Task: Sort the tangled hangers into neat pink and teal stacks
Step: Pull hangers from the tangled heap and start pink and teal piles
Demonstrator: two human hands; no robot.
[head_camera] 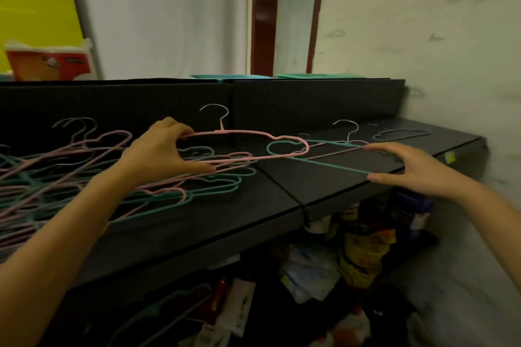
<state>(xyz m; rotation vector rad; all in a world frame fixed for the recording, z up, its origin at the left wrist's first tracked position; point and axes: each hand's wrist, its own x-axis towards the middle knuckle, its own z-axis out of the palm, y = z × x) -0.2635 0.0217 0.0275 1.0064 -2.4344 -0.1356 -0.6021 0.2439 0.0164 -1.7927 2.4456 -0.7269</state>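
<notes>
A tangled heap of pink and teal wire hangers [64, 172] lies on the left part of a black shelf [253, 214]. My left hand [163, 152] grips a pink hanger [245, 132] by its left end and holds it just above the heap. My right hand [408, 166] pinches a teal hanger [324, 163] between thumb and fingers at its right end. The two hangers overlap at their looped ends in the middle. Another hanger [400, 134], greyish, lies alone on the shelf's far right.
A black back panel [310, 101] rises behind the shelf. A wall [451, 51] stands close on the right. Below the shelf sit packets and bags [363, 253] and one teal hanger [163, 310]. A red box [48, 62] stands at top left.
</notes>
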